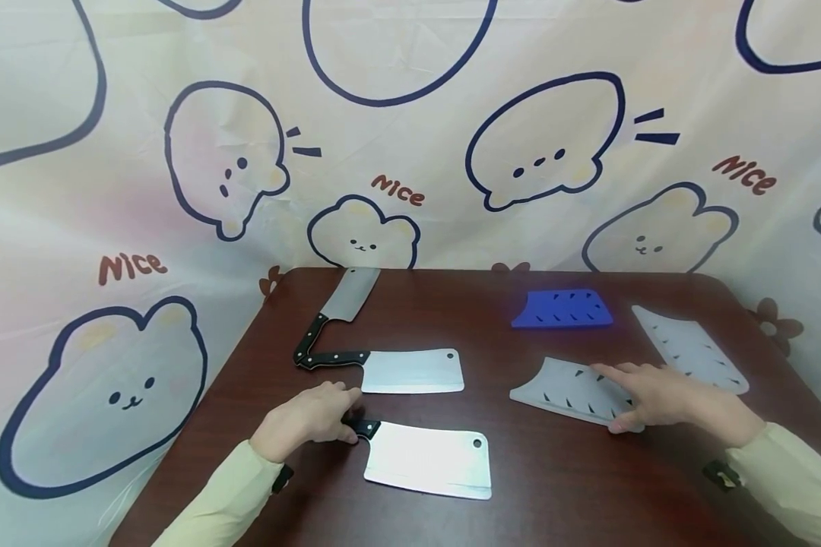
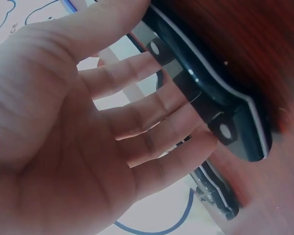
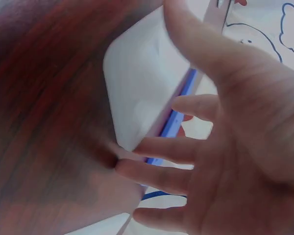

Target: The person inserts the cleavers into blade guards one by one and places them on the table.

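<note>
My left hand [image 1: 312, 414] is at the black handle [image 2: 206, 73] of the nearest cleaver [image 1: 429, 460], thumb on one side and fingers on the other. That cleaver's blade points right, lying close over the table. On the right, my right hand [image 1: 660, 391] spans the end of a whitish blade guard [image 1: 568, 387] with small dark slots, the thumb at its near edge and the index finger across toward its far edge. In the right wrist view the other fingertips reach past the guard's rounded end [image 3: 132, 78] down to the table.
Two more cleavers lie at the left, one flat across the table [image 1: 413, 371], another angled behind it [image 1: 353, 295], their handle ends meeting. A blue blade guard [image 1: 563, 308] lies at the back right, and another whitish guard [image 1: 687, 346] lies beyond the right hand. A printed cloth [image 1: 445, 228] hangs behind.
</note>
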Demonstrator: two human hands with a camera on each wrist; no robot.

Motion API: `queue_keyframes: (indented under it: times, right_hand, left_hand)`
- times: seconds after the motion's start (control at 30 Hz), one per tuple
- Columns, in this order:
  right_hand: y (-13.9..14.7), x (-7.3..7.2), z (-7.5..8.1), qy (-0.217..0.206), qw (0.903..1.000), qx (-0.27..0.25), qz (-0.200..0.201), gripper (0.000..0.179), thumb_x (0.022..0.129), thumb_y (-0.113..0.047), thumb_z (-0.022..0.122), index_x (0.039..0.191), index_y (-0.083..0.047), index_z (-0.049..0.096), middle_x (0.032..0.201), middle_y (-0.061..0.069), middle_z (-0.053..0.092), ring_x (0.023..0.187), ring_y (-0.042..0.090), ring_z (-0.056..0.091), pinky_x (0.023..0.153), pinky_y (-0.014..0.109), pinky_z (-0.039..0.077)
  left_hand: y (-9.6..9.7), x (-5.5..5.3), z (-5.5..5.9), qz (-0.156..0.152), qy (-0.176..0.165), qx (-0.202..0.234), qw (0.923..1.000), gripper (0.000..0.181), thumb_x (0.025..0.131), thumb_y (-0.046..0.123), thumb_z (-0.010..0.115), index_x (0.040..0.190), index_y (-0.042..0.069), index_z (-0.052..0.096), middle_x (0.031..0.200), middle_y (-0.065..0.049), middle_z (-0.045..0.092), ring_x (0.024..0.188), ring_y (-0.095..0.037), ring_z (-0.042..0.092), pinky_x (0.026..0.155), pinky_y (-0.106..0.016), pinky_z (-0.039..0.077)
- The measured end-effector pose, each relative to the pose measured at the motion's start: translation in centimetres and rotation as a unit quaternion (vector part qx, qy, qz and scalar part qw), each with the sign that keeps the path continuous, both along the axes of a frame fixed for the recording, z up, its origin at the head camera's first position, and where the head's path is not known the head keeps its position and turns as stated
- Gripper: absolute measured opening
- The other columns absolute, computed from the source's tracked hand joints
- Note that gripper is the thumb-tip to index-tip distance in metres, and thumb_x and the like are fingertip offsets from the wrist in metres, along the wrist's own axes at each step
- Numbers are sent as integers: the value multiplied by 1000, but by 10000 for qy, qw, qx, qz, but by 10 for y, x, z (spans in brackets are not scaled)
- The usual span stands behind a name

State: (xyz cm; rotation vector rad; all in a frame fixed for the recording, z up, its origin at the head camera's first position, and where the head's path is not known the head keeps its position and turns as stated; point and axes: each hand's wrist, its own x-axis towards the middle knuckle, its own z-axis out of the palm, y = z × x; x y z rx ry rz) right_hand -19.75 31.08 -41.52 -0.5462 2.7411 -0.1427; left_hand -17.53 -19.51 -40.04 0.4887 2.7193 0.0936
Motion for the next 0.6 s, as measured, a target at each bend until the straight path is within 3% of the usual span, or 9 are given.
queue_keyframes:
  times: [0.1, 0.3, 0.47, 0.6]
  right_hand:
    - [-1, -1, -1, 93, 9999, 42, -27, 106, 65, -64, 77, 149, -12, 38, 137, 31, 49, 123, 54, 47, 92, 73, 36]
    - [-3, -3, -1, 181, 9996, -115, -205, 109, 62, -56, 84, 149, -10, 37, 125, 31, 46, 108, 43, 48, 83, 59, 48]
    - [-3, -4, -3, 214, 9988, -152, -403, 119, 55, -56, 87, 148, -4, 34, 124, 35, 38, 105, 43, 42, 79, 53, 48]
    - [-3, -7, -4, 556, 9978, -144, -323, 114, 53, -55, 89, 141, -2, 40, 115, 29, 42, 96, 37, 45, 73, 46, 47]
  left_hand:
    - [0, 0, 0, 17, -78, 59, 10000, 43, 78, 27, 83, 111, 9, 64, 95, -6, 62, 84, -20, 55, 76, -42, 52]
    - [-1, -2, -1, -55, -239, 124, 9996, 24, 81, 18, 80, 99, 15, 65, 88, -1, 59, 78, -16, 51, 72, -37, 48]
    - [0, -5, 0, -196, -295, 39, 9994, 20, 82, 14, 78, 98, 14, 65, 88, 0, 58, 78, -15, 51, 74, -36, 49]
    - [1, -7, 3, -186, -358, 126, 9991, 22, 82, 11, 77, 100, 10, 64, 88, -1, 59, 78, -16, 52, 74, -37, 49]
